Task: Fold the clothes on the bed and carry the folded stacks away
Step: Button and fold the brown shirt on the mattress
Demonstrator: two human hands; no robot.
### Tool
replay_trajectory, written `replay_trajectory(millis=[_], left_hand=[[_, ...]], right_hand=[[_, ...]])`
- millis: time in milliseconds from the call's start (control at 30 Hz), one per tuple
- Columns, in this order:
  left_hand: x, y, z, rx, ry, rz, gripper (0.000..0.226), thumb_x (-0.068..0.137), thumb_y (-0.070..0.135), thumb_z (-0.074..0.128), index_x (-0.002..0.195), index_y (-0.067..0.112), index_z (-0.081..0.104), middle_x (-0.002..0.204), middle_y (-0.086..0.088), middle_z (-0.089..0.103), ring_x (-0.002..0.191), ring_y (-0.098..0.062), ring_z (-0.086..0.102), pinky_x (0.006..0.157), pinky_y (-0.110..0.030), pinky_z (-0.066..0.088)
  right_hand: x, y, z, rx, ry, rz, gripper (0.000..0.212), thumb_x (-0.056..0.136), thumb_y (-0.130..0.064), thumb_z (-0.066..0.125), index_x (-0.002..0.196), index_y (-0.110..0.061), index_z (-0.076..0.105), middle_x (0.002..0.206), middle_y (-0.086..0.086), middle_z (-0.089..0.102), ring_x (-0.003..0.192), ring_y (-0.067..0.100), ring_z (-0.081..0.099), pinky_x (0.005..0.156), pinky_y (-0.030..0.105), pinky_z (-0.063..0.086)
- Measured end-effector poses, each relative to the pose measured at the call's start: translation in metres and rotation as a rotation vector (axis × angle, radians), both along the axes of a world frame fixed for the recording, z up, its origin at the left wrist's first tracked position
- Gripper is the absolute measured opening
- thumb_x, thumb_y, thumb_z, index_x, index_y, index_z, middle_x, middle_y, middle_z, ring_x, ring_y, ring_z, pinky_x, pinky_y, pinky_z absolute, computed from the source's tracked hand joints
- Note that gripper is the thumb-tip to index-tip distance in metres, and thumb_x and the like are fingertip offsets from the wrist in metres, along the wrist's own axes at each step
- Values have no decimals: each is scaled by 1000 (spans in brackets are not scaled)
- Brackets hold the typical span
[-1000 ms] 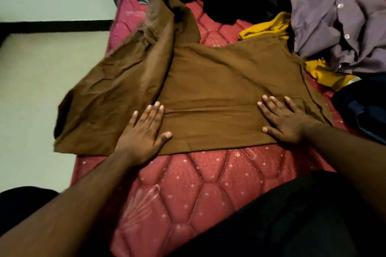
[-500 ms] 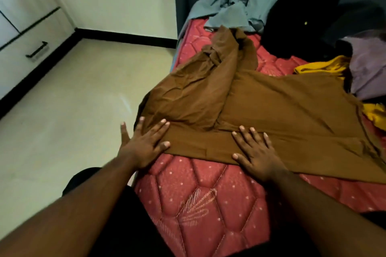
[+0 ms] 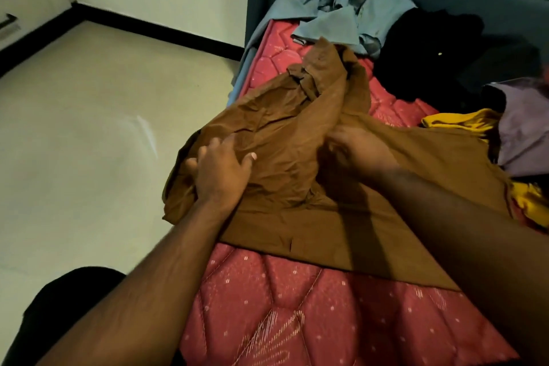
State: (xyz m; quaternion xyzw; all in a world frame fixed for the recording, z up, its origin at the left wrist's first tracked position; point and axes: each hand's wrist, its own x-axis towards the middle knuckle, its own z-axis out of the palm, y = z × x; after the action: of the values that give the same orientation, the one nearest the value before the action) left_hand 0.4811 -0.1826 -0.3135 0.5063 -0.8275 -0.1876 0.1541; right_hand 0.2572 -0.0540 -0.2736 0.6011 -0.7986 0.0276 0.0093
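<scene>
Brown shirt [image 3: 371, 187] spread across red mattress [image 3: 297, 306], sleeve side bunched over the bed's left edge. Left hand [image 3: 222, 171] gripping bunched cloth there; right hand [image 3: 353, 148] blurred, grip unclear. Best: lift sleeve clear, fold inward across shirt body, flatten creases before next fold.

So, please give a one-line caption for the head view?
Both hands, left hand and right hand, work on a crumpled brown cloth garment on a red quilted mattress.
</scene>
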Motion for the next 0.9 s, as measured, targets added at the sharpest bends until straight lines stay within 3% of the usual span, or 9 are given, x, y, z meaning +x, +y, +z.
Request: replay_trajectory(millis=[67, 167, 233, 300, 367, 467, 567, 700, 900], left_hand=[[-9, -4, -1, 110, 63, 26, 49, 88, 53, 60, 128, 26, 57, 127, -4, 59, 119, -29, 51, 97, -46, 31], [-16, -13, 2, 348, 221, 22, 37, 81, 48, 72, 109, 31, 56, 117, 3, 63, 114, -25, 56, 101, -44, 31], [-13, -14, -3, 383, 322, -11, 31, 79, 37, 76, 102, 29, 57, 112, 3, 65, 109, -23, 59, 103, -43, 38], [-8, -12, -8, 338, 466, -62, 21, 82, 25, 76, 99, 21, 64, 102, 2, 68, 97, -13, 63, 94, -28, 47], [-4, -7, -9, 297, 563, -120, 14, 85, 16, 73, 97, 14, 66, 91, 6, 66, 82, 7, 60, 76, -4, 41], [-1, -5, -8, 348, 683, -207, 12, 86, 9, 70, 96, 13, 65, 92, 11, 66, 83, 19, 57, 73, 1, 38], [9, -5, -9, 398, 705, -287, 20, 85, 5, 71, 103, 13, 69, 100, 16, 65, 91, 17, 59, 80, -1, 42], [12, -1, -24, 280, 689, -252, 20, 82, 5, 74, 100, 12, 72, 98, 8, 68, 93, 13, 60, 84, -4, 43], [11, 0, -29, 193, 673, -261, 9, 84, 4, 73, 92, 8, 72, 88, 7, 67, 87, 11, 60, 79, -5, 44]], right_hand=[[-25, -40, 4, 59, 103, -2, 52, 92, -15, 51, 143, -18, 42, 147, 8, 42, 136, 29, 36, 110, 42, 32], [-60, -88, 9, 295, 316, -19, 66, 90, -20, 55, 150, -25, 26, 154, 3, 31, 146, 24, 16, 117, 50, 12], [-75, -109, 16, 479, 340, 33, 51, 93, -34, 55, 142, -29, 40, 146, 0, 43, 144, 20, 23, 116, 56, 3], [-87, -117, 31, 631, 305, 47, 32, 91, -42, 57, 123, -37, 56, 128, -8, 57, 133, 17, 40, 114, 57, 0], [-100, -118, 46, 705, 293, 10, 19, 88, -31, 60, 107, -33, 59, 115, -4, 61, 119, 23, 51, 115, 51, 18], [-116, -104, 53, 584, 127, -23, 55, 87, -18, 63, 138, -29, 46, 142, 6, 44, 126, 28, 47, 107, 43, 39], [-108, -96, 39, 460, 184, 101, 85, 89, -13, 60, 153, -36, 9, 162, -2, 6, 146, 26, 17, 116, 44, 22], [-102, -100, 25, 582, 365, 85, 77, 92, -23, 54, 150, -44, 8, 159, 2, 20, 149, 23, 5, 114, 56, -9], [-88, -104, 39, 509, 361, 133, 87, 93, -12, 51, 150, -43, -8, 162, -5, -4, 148, 28, -10, 114, 59, -4]])
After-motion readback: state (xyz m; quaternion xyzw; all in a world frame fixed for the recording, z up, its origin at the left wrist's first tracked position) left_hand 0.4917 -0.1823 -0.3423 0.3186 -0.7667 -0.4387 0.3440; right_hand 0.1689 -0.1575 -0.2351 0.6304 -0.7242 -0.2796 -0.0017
